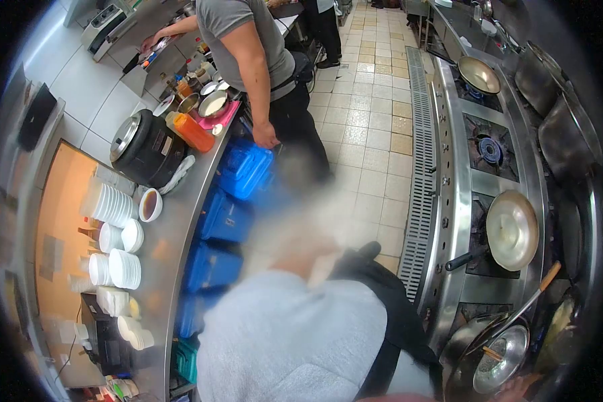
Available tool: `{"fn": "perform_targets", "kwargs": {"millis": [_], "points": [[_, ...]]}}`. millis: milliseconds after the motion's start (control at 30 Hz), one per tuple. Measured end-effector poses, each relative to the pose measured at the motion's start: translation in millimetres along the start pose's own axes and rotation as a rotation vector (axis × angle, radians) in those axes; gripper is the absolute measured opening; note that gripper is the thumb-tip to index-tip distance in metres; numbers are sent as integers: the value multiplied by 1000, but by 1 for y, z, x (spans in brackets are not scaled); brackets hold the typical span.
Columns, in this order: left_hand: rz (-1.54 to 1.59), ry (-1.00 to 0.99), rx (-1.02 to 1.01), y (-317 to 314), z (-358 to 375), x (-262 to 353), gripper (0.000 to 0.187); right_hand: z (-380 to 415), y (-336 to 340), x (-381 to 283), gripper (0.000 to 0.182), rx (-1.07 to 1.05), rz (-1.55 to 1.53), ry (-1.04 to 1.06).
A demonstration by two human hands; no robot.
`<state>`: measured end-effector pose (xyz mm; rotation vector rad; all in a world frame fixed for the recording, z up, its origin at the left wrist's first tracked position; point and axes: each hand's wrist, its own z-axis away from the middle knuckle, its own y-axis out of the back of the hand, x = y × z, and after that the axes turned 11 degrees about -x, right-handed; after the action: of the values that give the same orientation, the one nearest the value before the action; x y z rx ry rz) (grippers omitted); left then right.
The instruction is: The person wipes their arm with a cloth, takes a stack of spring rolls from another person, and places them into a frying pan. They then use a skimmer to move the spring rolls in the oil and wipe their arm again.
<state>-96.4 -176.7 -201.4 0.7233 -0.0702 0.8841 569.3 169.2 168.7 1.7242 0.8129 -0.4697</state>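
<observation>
Steel stove [449, 295] fills the right side. What may be the right hand [514, 388] is near the metal bowl [516, 343] at the dim bottom edge; I cannot tell its fingers' state, and the left hand cannot be made out. A long tool's wooden handle [549, 276] angles up beside that bowl, so a brushing sleeve could knock it. Farther off, the pan's black handle [458, 262] juts frontward, easily bumped, and a bare blue flame [490, 150] could burn anyone reaching across.

no readable text, label, brand, number or sign shows on anything in the head view.
</observation>
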Motion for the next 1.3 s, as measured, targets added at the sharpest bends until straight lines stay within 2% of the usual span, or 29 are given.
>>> {"fn": "perform_targets", "kwargs": {"millis": [33, 67, 233, 300, 367, 433, 467, 500, 567, 600, 700, 733, 767, 900, 1000, 1033, 1067, 1100, 1167, 1200, 1233, 1267, 1300], "points": [[51, 22, 5, 2, 5, 2, 57, -6, 4, 16, 24, 5, 342, 347], [98, 42, 9, 3, 9, 2, 58, -13, 2, 27, 24, 8, 346, 340], [227, 62, 50, -12, 9, -16, 56, -14, 3, 56, 16, 232, -557, -340], [240, 51, 29, -20, 2, -27, 55, -2, 0, 17, 30, 170, -530, -489], [209, 61, -39, -13, 6, -24, 53, 2, 1, 29, 43, 186, -551, -477], [191, 95, -76, -5, 12, -15, 49, -1, 1, 55, 49, 201, -559, -493], [168, 97, -77, -7, 9, -17, 47, 1, 1, 49, 43, 188, -542, -523], [146, 74, -85, -15, 1, -27, 47, -1, -2, 38, 37, 174, -529, -552], [-98, -318, 83, -30, -20, -49, 44, -1, -12, 5, 19, 202, -651, -520], [-109, -333, 81, -24, -22, -50, 44, 0, -15, -24, 11, 145, -594, -558], [-241, -457, 73, -2, -7, -27, 46, -7, -15, -6, 12, 115, -747, -577], [32, -272, -24, 14, 11, -5, 47, -10, -16, 7, 12, 132, -747, -578], [302, -79, -121, 29, 27, 15, 48, -13, -18, 23, 11, 163, -894, -539], [313, -86, -117, 32, 30, 20, 47, -22, -30, 31, 5, 271, -1247, -488], [376, -101, -53, 15, 18, -4, 46, -18, -33, 42, 6, 134, -1366, -435], [377, -105, -40, 10, 6, -13, 46, -16, -37, 19, 9, 180, -1342, -428], [469, 20, -93, 18, 16, 2, 44, -15, -39, -10, 8, 242, -1302, -463], [553, 155, -140, 32, 36, 25, 43, -12, -41, -14, 8, 201, -1348, -410], [161, -264, -218, -6, -43, -72, 37, -9, -43, -17, 8, 133, -1343, -312], [201, -94, -264, 12, -16, -37, 34, -7, -43, -33, 9, 188, -1302, -339], [236, 79, -304, 44, 34, 25, 32, -5, -43, -32, 9, 168, -1316, -310], [369, 71, -314, 38, 23, 6, 32, -3, -42, -37, 11, 166, -1307, -301], [348, 62, -329, 42, 25, 16, 32, -2, -42, -42, 13, 165, -1270, -305]]}}
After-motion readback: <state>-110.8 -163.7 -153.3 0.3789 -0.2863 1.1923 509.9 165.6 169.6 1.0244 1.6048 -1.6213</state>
